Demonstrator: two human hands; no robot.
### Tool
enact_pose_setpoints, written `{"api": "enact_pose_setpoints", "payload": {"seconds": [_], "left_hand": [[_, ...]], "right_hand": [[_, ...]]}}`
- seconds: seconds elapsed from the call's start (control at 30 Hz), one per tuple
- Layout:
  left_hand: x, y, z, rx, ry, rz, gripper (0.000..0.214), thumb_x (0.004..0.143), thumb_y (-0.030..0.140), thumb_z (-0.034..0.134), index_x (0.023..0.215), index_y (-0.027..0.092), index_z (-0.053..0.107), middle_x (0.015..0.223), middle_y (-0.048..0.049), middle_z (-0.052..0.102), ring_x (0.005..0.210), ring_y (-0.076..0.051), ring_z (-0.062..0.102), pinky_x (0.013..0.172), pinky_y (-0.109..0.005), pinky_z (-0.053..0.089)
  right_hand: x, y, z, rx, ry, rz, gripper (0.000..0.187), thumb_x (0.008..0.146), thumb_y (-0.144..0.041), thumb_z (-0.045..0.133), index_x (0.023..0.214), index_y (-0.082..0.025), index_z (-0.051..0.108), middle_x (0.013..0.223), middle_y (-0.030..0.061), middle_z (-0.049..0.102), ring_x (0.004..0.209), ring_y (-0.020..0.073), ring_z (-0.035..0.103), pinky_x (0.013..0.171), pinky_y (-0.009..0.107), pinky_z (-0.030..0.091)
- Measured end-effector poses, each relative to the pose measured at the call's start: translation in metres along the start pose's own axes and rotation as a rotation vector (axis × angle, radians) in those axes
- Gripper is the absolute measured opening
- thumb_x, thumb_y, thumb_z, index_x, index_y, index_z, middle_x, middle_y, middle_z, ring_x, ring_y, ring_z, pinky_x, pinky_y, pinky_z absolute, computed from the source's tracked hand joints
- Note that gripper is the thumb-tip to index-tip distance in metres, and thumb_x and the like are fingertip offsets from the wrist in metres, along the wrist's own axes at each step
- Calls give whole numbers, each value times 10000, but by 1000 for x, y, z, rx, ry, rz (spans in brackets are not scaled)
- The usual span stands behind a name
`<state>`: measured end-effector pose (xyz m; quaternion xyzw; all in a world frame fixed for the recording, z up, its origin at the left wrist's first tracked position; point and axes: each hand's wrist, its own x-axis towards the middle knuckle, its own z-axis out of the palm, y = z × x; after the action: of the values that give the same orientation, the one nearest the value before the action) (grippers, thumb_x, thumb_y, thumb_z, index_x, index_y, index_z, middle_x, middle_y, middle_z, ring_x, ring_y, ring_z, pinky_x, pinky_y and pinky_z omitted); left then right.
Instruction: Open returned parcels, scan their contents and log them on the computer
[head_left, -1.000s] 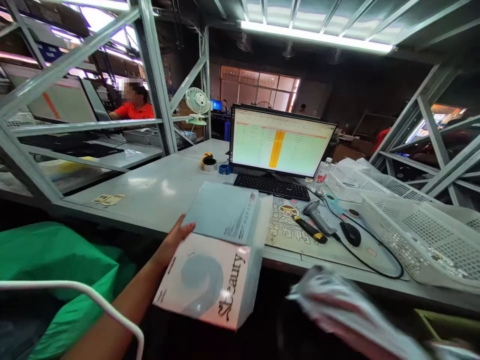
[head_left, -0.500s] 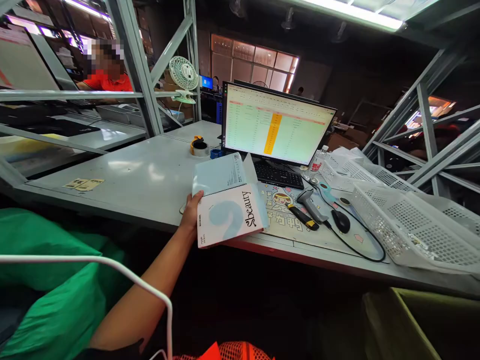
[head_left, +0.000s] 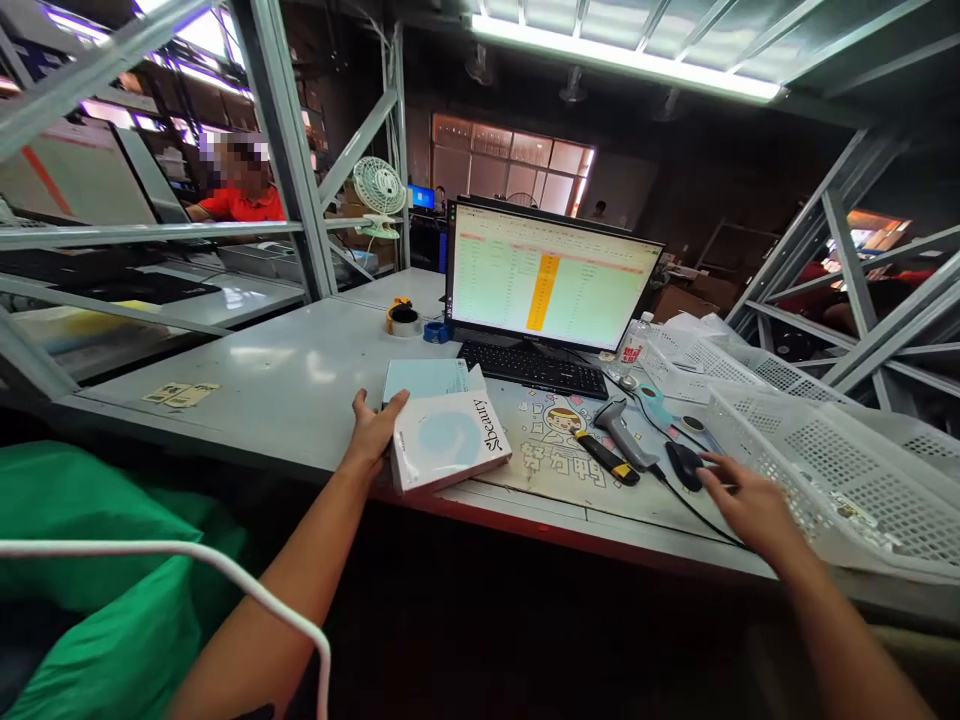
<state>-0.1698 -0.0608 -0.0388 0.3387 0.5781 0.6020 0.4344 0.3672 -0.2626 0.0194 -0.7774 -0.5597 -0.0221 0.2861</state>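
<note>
My left hand is at the left edge of a white carton printed "Sbeauty" with a pale blue shape. Its thumb and finger are spread apart, and the thumb touches the carton's corner. The carton lies near the table's front edge, with an open flap on its far side. Behind it lies a light blue box or panel, partly hidden; whether the two are joined I cannot tell. Over on the right, my right hand reaches with extended fingers to the side of a black computer mouse.
A grey barcode scanner and a yellow-black utility knife lie on the printed mat. Behind stand a keyboard and monitor. White baskets line the right side; tape rolls sit farther back.
The carton has come down flatter onto the table, and my left hand's fingers have loosened from it. My right hand has come into view at the mouse. The camera view has tilted up.
</note>
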Motion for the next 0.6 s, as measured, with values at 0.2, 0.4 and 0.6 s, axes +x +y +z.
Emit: {"api": "enact_pose_setpoints", "payload": {"seconds": [0.2,0.4,0.6], "left_hand": [[-70,19,-19,166,127,814,820,873,513,816,1554,263,432,1384,-150,704,1147,-316,737,970,-481,624],[-121,-8,23,472,-154,1662,511,929,312,792,1382,242,566,1268,-129,722,1244,-287,701,1045,-407,584],[-144,-69,55,846,-575,1756,495,970,416,753,1415,241,624,1482,-116,652,1397,-269,590,1166,-398,438]], "right_hand": [[55,-39,81,-274,-262,111,703,915,-554,640,1438,-85,638,1409,283,676,1320,396,662,1120,478,499],[74,-52,108,-349,-337,145,672,970,-474,606,1449,-3,587,1385,336,659,1320,434,652,1105,522,487],[83,-73,129,-329,-330,156,523,1004,-391,587,1419,-73,577,1416,273,648,1329,372,644,1074,438,499]]}}
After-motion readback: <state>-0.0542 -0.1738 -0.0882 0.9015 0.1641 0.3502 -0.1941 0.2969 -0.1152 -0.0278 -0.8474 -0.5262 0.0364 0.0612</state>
